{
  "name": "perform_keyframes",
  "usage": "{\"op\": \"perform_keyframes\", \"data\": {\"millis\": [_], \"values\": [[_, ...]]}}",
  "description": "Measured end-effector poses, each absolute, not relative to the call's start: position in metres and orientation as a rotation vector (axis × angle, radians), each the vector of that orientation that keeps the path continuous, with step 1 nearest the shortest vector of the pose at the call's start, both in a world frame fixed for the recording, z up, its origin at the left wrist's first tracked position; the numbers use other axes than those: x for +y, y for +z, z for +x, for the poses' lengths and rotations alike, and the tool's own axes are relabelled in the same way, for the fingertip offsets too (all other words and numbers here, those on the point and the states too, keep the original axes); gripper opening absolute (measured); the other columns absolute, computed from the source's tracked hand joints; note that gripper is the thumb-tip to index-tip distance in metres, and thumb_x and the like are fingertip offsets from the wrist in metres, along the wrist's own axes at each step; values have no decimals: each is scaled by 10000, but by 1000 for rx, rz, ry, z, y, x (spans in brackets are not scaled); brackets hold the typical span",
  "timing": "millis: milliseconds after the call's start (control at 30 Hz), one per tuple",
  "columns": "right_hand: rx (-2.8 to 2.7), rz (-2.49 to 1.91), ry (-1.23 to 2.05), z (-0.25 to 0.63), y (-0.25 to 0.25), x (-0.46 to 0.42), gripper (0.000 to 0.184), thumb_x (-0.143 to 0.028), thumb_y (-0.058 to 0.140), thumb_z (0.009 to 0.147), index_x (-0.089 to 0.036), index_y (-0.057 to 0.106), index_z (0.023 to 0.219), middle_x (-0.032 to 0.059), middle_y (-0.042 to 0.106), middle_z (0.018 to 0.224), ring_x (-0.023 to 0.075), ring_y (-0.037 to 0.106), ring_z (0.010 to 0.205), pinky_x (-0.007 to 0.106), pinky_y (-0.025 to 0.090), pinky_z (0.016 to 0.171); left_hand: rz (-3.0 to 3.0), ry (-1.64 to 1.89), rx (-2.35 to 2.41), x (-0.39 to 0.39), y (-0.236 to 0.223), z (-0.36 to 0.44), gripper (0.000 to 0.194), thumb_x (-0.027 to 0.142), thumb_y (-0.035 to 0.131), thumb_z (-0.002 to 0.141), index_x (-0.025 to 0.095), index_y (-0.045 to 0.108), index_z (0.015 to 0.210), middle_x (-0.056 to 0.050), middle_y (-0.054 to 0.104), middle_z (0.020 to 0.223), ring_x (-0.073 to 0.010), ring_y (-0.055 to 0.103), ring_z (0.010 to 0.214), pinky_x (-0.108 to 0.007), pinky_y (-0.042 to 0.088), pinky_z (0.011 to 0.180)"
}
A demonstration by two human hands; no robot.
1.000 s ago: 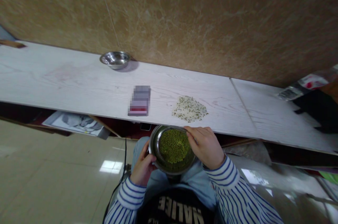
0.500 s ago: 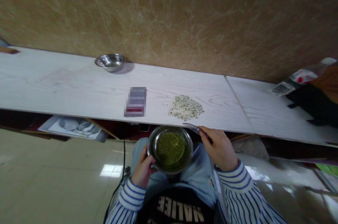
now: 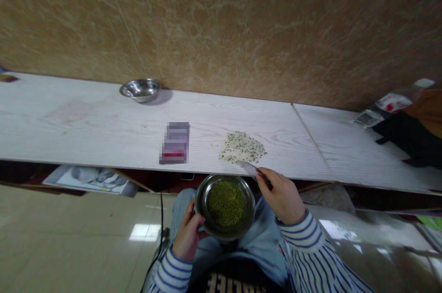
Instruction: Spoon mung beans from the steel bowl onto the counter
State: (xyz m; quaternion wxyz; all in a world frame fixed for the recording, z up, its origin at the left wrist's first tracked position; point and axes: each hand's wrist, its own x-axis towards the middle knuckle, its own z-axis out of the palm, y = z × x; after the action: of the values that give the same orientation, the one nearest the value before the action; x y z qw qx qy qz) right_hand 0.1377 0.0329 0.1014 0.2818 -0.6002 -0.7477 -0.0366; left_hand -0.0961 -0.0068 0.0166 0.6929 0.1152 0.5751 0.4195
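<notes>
Utensil [image 3: 249,168] in R hand [image 3: 281,194], tip at near edge of grain pile [image 3: 242,148].
Handle pinched btwn thumb & fingers — metal end juts past grip, pointing fwd-left, long axis diagonal — L hand [image 3: 188,235] clasps L side of steel bowl [image 3: 249,201].

One round steel bowl [image 3: 249,205], shiny, held open side up, its bottom covered by small green beans [image 3: 226,203]. One metal utensil [image 3: 248,169], pale-ended, held slanting, tip pointed at the pile's near edge. One low pile [image 3: 243,147], white grains mixed with green ones, spread loosely.
</notes>
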Motion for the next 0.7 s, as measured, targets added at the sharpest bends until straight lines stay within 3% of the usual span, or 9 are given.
{"op": "perform_keyframes", "data": {"millis": [367, 700], "values": [[-1890, -1756, 216, 84, 105, 60, 182, -256, 489, 869, -186, 575, 1012, 44, 714, 826, 165, 676, 702, 257, 499, 648, 249, 992, 1266, 4, 7, -106, 697, 158, 579, 604, 325, 482, 1273, -46, 617, 1071, -235, 579, 825, -341, 495, 597], [-1997, -1953, 182, 34, 107, 98, 187, -290, 454, 894, -199, 551, 1024, 35, 706, 735, 187, 660, 652, 263, 412, 588, 238, 965, 1269, 7, 3, -109, 686, 184, 614, 603, 359, 499, 1256, -33, 627, 1117, -229, 593, 801, -337, 481, 592]]}}
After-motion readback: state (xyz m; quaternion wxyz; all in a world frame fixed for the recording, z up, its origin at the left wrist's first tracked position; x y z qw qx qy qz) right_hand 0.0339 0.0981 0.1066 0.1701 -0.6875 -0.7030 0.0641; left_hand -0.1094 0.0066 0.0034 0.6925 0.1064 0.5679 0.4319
